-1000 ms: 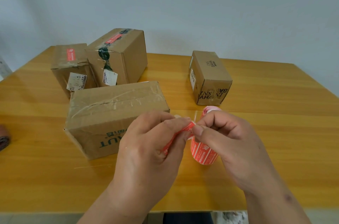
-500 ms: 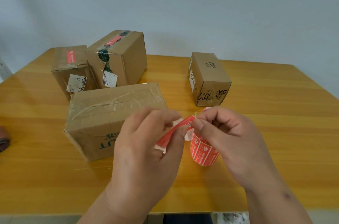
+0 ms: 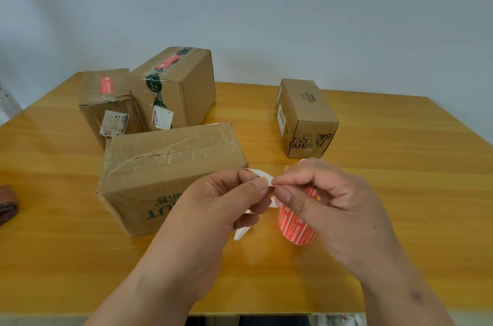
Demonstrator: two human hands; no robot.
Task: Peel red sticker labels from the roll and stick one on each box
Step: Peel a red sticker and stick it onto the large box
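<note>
Two hands are held close together over a wooden table (image 3: 400,219), with their fingertips almost touching. The white backing strip (image 3: 262,175) is pinched between the thumb and first finger of the left hand (image 3: 213,208). Its loose end (image 3: 241,233) hangs down under that hand. A small bit of red sticker (image 3: 275,186) is pinched by the thumb and first finger of the right hand (image 3: 328,205), right where the two hands meet. Most of the sticker is hidden by the fingers.

The red sticker roll (image 3: 296,227) is seen just under the right hand, between the two hands and partly covered by the right one. Whether it is held or rests on the table cannot be told.

A big box (image 3: 165,171) with clear tape on top is placed just behind the left hand. No red sticker is seen on it. Farther behind the left hand, two more boxes are set side by side. A red sticker is stuck on top of the left box (image 3: 106,101) and on top of the tall box (image 3: 176,85). Behind the right hand, a small box (image 3: 306,117) with black letters is placed well apart from the others. A dark thing (image 3: 8,203) is seen far off to the left of the left hand, at the table edge.
</note>
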